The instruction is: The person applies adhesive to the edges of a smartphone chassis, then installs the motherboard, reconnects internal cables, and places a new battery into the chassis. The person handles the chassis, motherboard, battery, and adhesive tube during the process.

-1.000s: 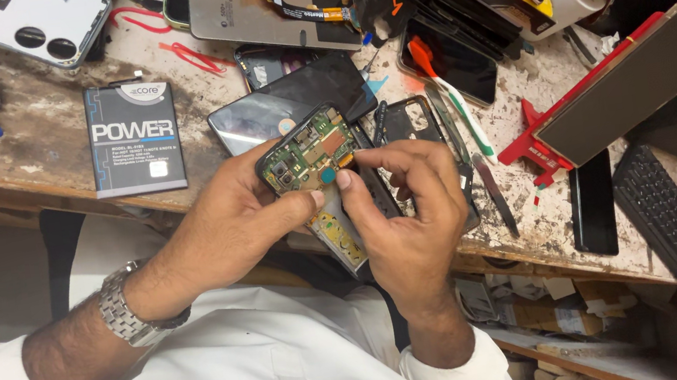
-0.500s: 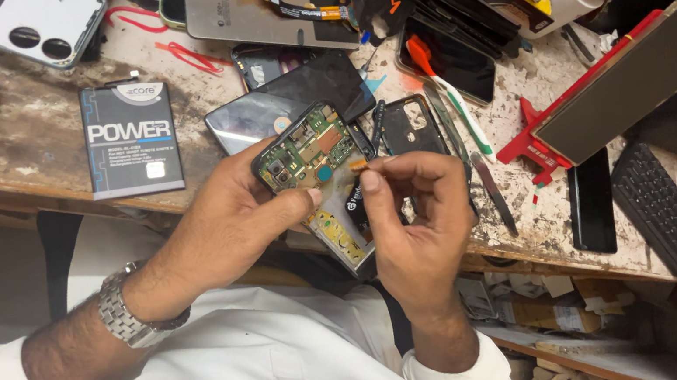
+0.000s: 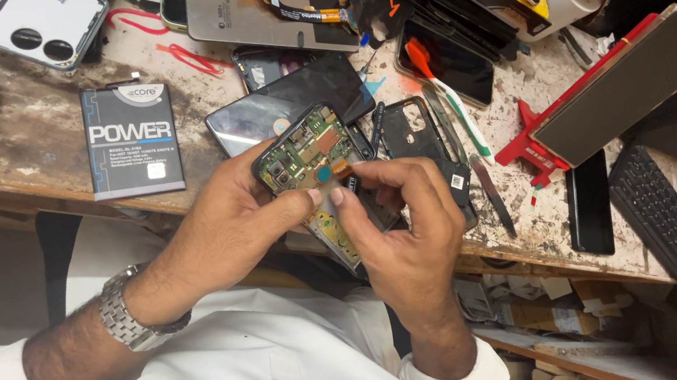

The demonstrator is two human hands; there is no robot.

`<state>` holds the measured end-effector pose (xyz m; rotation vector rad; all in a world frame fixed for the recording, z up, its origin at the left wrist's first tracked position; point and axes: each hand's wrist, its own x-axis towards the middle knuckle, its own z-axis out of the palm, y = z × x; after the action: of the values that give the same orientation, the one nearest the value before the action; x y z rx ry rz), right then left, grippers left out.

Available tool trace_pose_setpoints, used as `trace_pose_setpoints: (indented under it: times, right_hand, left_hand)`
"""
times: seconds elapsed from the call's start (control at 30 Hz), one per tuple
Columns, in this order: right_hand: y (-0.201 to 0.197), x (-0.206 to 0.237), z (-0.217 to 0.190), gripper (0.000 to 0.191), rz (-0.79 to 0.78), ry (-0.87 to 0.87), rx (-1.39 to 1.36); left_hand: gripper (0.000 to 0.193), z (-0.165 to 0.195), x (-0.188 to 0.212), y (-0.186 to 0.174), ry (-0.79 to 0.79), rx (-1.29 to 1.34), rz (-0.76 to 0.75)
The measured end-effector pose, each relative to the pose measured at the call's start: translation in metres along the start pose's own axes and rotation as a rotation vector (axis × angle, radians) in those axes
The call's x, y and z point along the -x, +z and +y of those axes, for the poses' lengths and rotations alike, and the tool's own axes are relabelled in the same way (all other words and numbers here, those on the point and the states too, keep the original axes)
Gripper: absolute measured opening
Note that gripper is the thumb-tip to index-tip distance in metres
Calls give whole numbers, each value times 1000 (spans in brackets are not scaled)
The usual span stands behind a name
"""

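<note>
A: What do we have in hand?

B: Our left hand [image 3: 228,223] is clamped round the opened phone [image 3: 305,158], its green circuit board facing up, above the workbench [image 3: 25,155] edge.

A: And the other?

B: Our right hand [image 3: 405,225], at the phone's four o'clock, has its fingertips [image 3: 354,172] pinched together on a small orange flex cable [image 3: 341,166]. A boxed battery [image 3: 132,139] lies at nine o'clock of the phone, well apart.

Opened phone [image 3: 304,161] — green circuit board bared — held tilted above the desk edge.
</note>
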<state>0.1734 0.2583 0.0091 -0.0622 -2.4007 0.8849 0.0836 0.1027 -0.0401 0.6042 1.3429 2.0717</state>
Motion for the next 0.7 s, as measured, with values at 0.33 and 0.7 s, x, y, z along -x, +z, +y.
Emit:
trace_pose_setpoints:
  times: [0.33,0.7]
  right_hand:
    - [1,0,-3,34,3,85,-47]
    - [8,-3,7,22,25,5,-103]
  left_hand:
    - [54,1,0,1,-2,16,3]
    - [45,1,0,-1,-10,-31,15]
